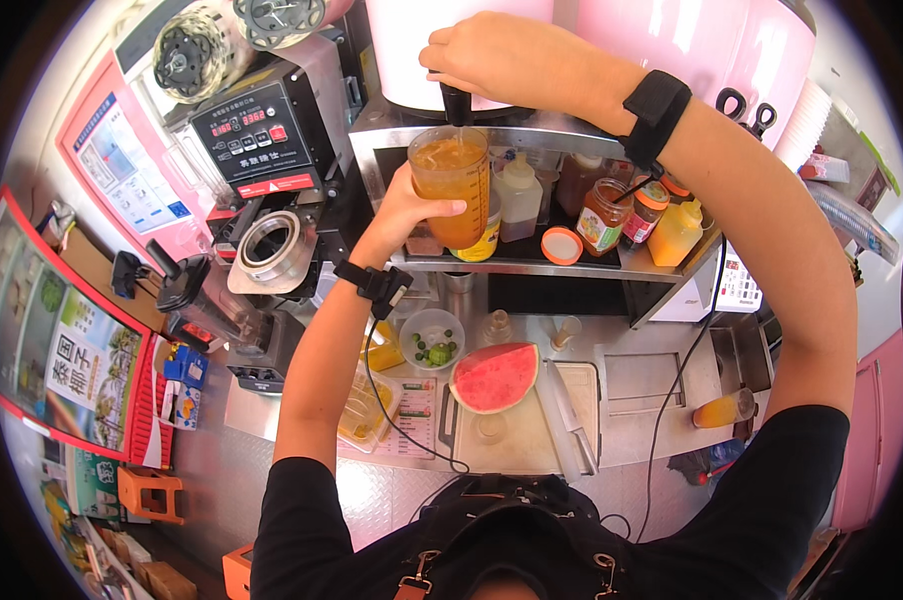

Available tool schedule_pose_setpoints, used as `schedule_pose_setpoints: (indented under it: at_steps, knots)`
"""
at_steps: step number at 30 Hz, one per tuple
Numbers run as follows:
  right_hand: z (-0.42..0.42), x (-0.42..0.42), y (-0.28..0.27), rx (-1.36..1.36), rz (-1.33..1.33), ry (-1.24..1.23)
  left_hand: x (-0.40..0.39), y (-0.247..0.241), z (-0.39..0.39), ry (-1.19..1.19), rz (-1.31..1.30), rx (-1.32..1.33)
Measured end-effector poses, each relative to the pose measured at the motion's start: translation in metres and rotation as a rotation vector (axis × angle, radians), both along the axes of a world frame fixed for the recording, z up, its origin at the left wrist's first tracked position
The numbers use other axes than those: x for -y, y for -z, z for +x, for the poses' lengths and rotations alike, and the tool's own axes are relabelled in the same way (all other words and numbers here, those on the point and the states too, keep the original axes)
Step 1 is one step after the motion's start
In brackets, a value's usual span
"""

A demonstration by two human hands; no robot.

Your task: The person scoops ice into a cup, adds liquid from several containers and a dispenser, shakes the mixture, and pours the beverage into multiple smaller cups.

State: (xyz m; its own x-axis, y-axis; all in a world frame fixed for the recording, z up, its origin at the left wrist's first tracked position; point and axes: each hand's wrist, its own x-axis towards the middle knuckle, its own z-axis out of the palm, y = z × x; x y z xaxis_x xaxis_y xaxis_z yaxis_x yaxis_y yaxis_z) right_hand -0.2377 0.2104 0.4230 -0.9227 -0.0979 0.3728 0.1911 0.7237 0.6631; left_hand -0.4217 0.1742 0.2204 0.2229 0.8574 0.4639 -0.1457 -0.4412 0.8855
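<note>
My left hand (pixel 408 208) is wrapped around a clear plastic measuring cup (pixel 451 199) with graduation marks, nearly full of orange-brown liquid. The cup is upright directly under the black tap (pixel 457 105) of a pale pink drink dispenser (pixel 399 52). A thin stream seems to run from the spout into it. At the top of that tap is my right hand (pixel 489 56), its fingers curled over the lever, which they mostly hide. Behind the cup, a yellow-labelled container (pixel 484 244) and a squeeze bottle (pixel 519 196) stand on the steel shelf (pixel 571 268).
Below lie a watermelon piece (pixel 496 377) and a knife (pixel 571 416) on a cutting board (pixel 489 450). A bowl of limes (pixel 433 340) is beside them. Left are a cup sealing machine (pixel 253 135) and a blender (pixel 211 300). Open jars (pixel 605 214) line the shelf; cables hang from both wrists.
</note>
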Motion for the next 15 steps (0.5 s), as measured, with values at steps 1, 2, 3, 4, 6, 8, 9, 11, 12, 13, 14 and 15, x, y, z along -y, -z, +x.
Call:
schedule_pose_setpoints:
  at_steps: [1,2,3,4,6,8,9,11,12,13,14,15]
  knots:
    - [-0.001,0.000,0.000,0.002,-0.001,0.009,0.000,0.000,-0.001,0.004,-0.003,0.000]
    - [-0.001,0.000,-0.001,0.001,-0.010,0.015,0.001,-0.001,-0.002,-0.001,0.002,-0.001]
    - [-0.001,0.001,-0.001,0.000,-0.019,0.024,0.001,-0.001,-0.002,-0.003,0.007,-0.002]
    - [-0.002,0.002,0.000,-0.001,-0.029,0.033,0.001,-0.002,-0.001,-0.006,0.011,-0.003]
    - [-0.004,-0.005,-0.001,-0.020,0.021,-0.032,0.002,-0.006,0.001,0.005,0.016,0.000]
    - [0.001,-0.009,-0.001,-0.002,0.004,-0.043,0.001,-0.007,0.004,0.013,0.024,0.006]
    - [0.003,-0.002,-0.003,0.023,-0.041,-0.030,0.001,-0.006,0.002,0.005,0.027,0.008]
    - [0.003,0.006,-0.006,0.046,-0.098,-0.015,0.001,-0.004,-0.001,-0.003,0.026,0.007]
    - [0.003,0.008,-0.006,0.045,-0.108,-0.008,0.001,-0.003,-0.001,0.000,0.024,0.006]
    - [0.003,0.010,-0.007,0.045,-0.118,-0.001,0.000,-0.002,-0.002,0.002,0.021,0.004]
    - [0.003,0.011,-0.009,0.058,-0.119,0.000,0.000,-0.002,-0.002,0.003,0.024,0.009]
    - [0.004,0.012,-0.011,0.070,-0.122,0.000,0.000,-0.001,-0.002,0.003,0.025,0.011]
